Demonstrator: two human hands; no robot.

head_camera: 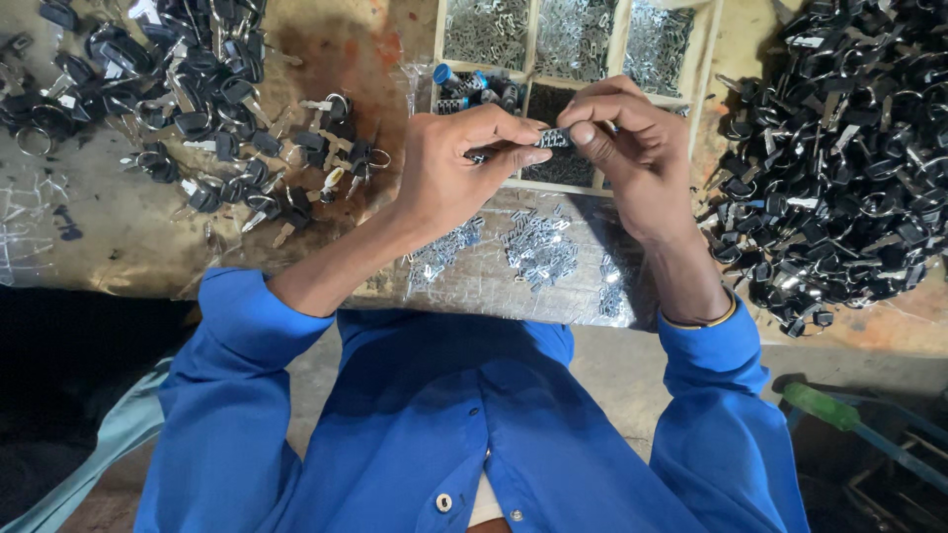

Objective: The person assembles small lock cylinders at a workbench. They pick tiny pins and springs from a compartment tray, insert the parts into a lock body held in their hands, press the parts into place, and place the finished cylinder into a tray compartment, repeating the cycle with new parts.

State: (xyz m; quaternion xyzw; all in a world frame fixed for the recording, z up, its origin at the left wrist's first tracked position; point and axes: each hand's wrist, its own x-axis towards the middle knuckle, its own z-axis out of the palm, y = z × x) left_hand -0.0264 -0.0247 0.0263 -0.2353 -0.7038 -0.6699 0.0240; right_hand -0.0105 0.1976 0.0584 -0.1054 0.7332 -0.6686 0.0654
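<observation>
Left of the wooden compartment tray (pixel 707 69), black-headed keys (pixel 212 109) lie heaped. Over its near edge the left hand (pixel 449 168) and right hand (pixel 632 148) pinch a small metal lock cylinder (pixel 553 139) by its ends, fingers closed tight. It looks light, rigid and slippery. Loose metal pins (pixel 538 247) lie below; another black key pile (pixel 849 158) lies right.

Worn brown tabletop (pixel 118 237), stained, rust-red patches. Clear plastic sheet (pixel 494 286) over its near edge. Grey concrete floor (pixel 612 365) below. Green-handled tool (pixel 822 406) lower right. Flat, dim light.
</observation>
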